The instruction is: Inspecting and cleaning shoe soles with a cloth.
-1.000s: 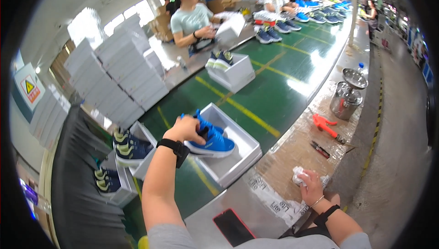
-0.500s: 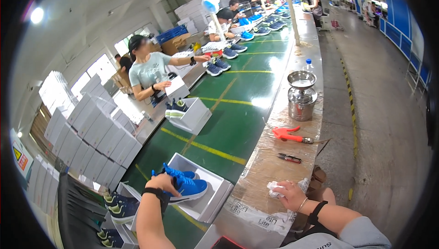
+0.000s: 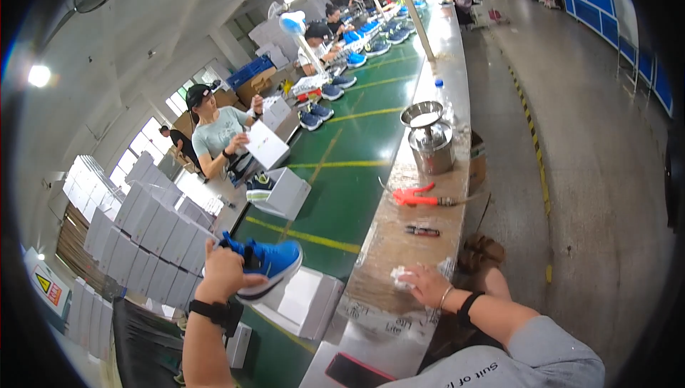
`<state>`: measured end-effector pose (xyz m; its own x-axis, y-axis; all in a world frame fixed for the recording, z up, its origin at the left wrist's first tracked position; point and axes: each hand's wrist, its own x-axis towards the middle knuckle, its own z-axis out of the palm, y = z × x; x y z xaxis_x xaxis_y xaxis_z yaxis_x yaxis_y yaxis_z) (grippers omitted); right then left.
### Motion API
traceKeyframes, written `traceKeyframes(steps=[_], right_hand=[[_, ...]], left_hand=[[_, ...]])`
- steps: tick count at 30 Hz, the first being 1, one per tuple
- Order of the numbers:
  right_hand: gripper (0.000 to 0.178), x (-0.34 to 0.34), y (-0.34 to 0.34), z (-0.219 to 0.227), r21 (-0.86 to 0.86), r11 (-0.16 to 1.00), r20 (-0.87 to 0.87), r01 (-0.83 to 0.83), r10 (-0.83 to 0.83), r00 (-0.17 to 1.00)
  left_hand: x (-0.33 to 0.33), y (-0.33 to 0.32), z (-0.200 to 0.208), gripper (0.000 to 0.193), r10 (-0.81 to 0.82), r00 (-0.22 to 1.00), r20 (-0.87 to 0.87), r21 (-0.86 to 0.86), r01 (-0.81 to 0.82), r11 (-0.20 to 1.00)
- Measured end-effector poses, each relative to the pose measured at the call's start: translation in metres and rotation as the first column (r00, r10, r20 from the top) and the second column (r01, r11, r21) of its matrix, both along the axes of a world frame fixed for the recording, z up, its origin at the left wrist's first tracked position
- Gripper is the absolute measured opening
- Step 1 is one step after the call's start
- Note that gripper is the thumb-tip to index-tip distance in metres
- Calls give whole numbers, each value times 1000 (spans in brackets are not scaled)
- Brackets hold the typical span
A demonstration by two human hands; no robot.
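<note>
My left hand (image 3: 223,271) grips a blue sneaker (image 3: 273,261) by its heel end and holds it raised above an open white shoe box (image 3: 307,302) on the green conveyor belt (image 3: 335,181). A black watch sits on that wrist. My right hand (image 3: 427,284) rests on the wooden ledge (image 3: 399,238) beside the belt, its fingers closed on a small crumpled white cloth (image 3: 399,278). Its wrist carries a black band and a thin bracelet.
Farther along the ledge lie a black marker (image 3: 422,231), an orange hand tool (image 3: 416,196) and a metal can with a funnel (image 3: 430,138). A dark phone (image 3: 353,371) lies near me. White boxes (image 3: 153,235) are stacked at left. Other workers (image 3: 217,131) handle boxes and shoes across the belt.
My left hand has lifted the blue sneaker out of the white box. My head has turned up and right, showing more of the line. The right hand stays on the cloth.
</note>
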<state>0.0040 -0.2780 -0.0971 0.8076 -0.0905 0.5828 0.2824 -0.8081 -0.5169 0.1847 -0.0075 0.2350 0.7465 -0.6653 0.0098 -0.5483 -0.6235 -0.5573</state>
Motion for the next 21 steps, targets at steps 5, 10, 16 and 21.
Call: traceKeyframes(steps=[5, 10, 16, 21], right_hand=[[36, 1, -13, -11, 331, 943, 71, 27, -54, 996], [26, -27, -36, 1, 665, 735, 20, 135, -198, 980], [26, -53, -21, 69, 499, 866, 108, 34, -101, 989], [27, -48, 49, 95, 13, 889, 207, -457, 445, 871]], left_hand=[[-22, -35, -24, 51, -82, 828, -555, -627, -352, 695], [-49, -59, -173, 67, -740, 184, -647, -285, -958, 11], [-107, -76, -273, 64, -895, -172, -410, 448, -893, -33], [-113, -18, -312, 55, -941, -102, -323, 182, -982, 44]])
